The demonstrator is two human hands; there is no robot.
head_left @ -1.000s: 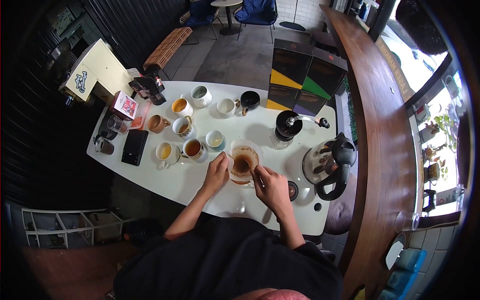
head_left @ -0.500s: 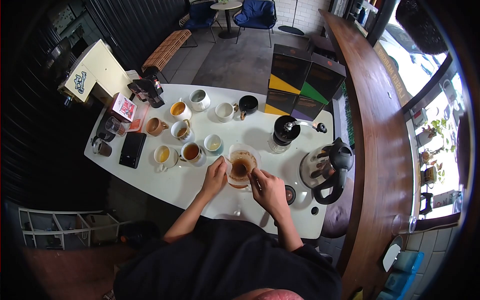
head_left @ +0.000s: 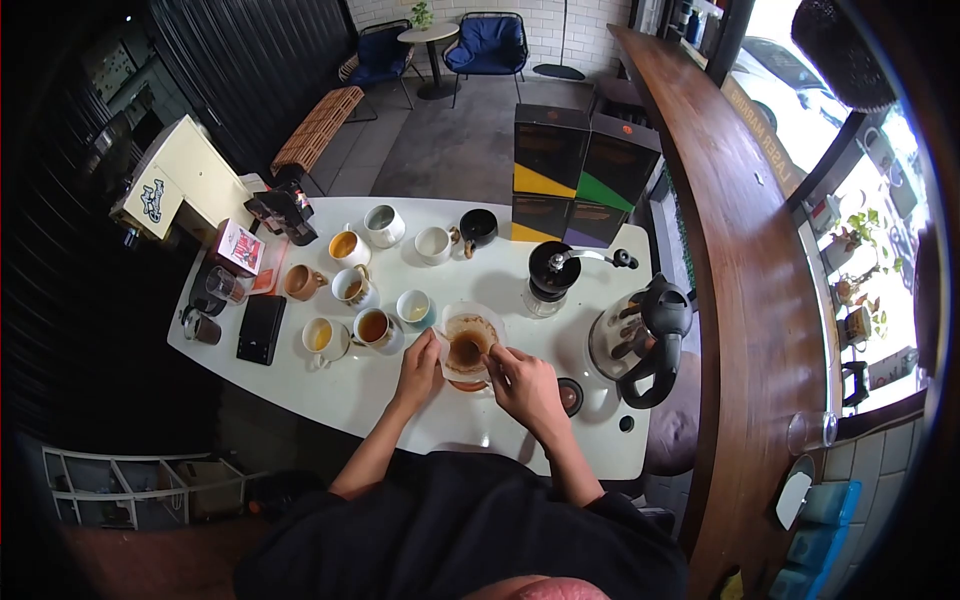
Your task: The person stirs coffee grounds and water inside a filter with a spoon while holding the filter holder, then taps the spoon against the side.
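A white paper coffee filter [head_left: 470, 328], stained brown with coffee grounds inside, stands at the front middle of the table. My left hand [head_left: 418, 368] pinches its left edge, and my right hand [head_left: 526, 390] pinches its right edge with closed fingers. Below the filter shows part of an orange-brown rim [head_left: 468, 385]; what it belongs to is mostly hidden. Just behind my left hand stands a pale cup [head_left: 414, 307]. A small round dark-topped object [head_left: 569, 397] lies right beside my right hand.
Several cups, some with amber liquid like this mug [head_left: 374, 328], crowd the left of the white table [head_left: 300, 395]. A hand grinder [head_left: 552, 272] and a kettle [head_left: 650, 340] stand right. Black boxes [head_left: 580, 160] are stacked behind. A black flat device [head_left: 261, 328] lies left.
The head view has shifted, so the table sits slightly lower and further left in the picture. Both hands keep their pinch on the filter's edges.
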